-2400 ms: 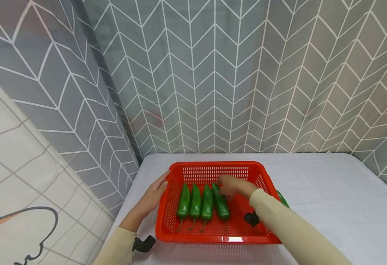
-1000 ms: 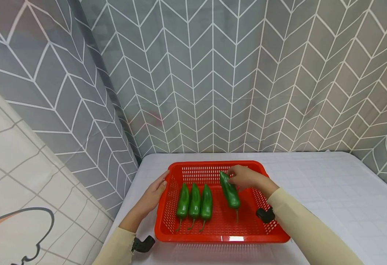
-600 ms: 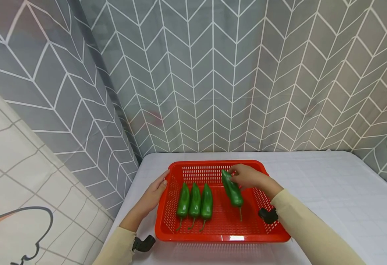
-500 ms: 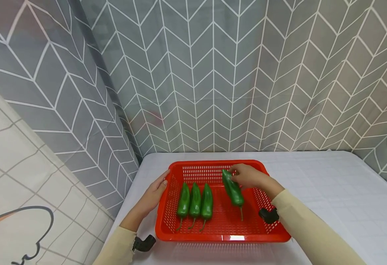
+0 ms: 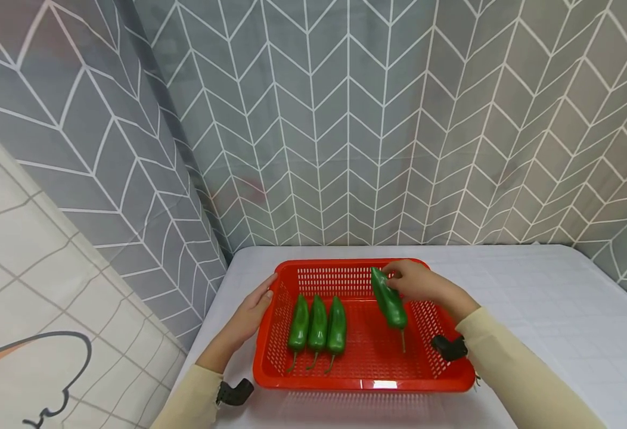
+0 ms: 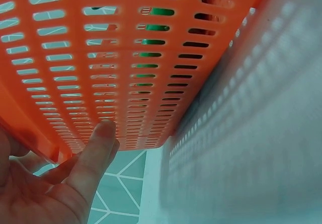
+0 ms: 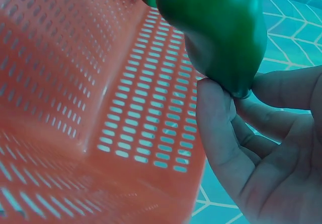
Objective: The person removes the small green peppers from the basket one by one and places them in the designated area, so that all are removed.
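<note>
My right hand pinches a green chili pepper near its pointed tip and holds it raised over the right half of the red plastic basket, stem end down. The right wrist view shows thumb and fingers closed on the tip of this pepper. At the basket's left side, my left hand grips the rim; in the left wrist view one of its fingers lies along the slotted outer wall. Three green peppers lie side by side in the left half, stems toward me.
The basket stands on a table with a white cloth. A thin stem shows just outside the basket's right front corner, partly covered by my right sleeve. A grey patterned curtain hangs behind, and a white tiled surface is at left.
My right hand has lifted the fourth pepper from beside the other three and carried it right and up. The left hand has stayed on the basket's left rim.
</note>
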`<state>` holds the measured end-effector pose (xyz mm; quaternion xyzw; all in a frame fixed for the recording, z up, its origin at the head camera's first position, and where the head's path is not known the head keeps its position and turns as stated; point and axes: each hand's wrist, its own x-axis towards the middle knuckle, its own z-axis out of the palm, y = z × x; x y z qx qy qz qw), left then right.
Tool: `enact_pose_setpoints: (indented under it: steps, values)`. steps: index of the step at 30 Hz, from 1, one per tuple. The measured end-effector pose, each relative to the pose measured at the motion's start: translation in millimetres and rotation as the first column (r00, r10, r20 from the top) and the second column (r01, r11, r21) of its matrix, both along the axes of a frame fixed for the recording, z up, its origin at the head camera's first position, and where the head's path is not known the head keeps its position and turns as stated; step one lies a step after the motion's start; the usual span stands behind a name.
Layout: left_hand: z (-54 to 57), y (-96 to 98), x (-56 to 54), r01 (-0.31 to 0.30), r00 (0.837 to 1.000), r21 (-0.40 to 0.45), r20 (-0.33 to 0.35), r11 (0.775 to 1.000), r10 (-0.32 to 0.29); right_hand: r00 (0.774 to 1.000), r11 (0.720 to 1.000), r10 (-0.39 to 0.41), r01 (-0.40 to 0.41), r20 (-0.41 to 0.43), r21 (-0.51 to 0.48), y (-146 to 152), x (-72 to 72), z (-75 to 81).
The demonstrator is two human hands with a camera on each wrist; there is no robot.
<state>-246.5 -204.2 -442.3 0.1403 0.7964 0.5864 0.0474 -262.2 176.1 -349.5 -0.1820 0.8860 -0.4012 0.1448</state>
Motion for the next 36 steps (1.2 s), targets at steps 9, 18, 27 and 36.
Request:
enact_pose_setpoints:
  steps: [9,18,27,36]
  values:
    - [0.1,1.1,-0.3,-0.021,1.0,-0.021,-0.002,1.0,0.021,1.0,1.0,0.0,0.0,-0.026,0.01,14.2,-0.7,6.5]
    - [1.8,1.7,1.2,-0.013,1.0,-0.016,0.002,1.0,0.013,0.998,1.0,-0.028,0.028,-0.053,0.002,29.2,3.4,11.7]
    - [0.1,1.0,0.4,-0.016,1.0,-0.017,-0.001,1.0,0.016,0.999,0.999,-0.036,0.035,-0.021,-0.022,41.8,5.5,10.9]
    - [1.7,1.8,0.6,-0.016,1.0,-0.021,-0.005,1.0,0.016,0.999,0.999,-0.045,0.044,-0.024,-0.028,54.6,11.9,16.9]
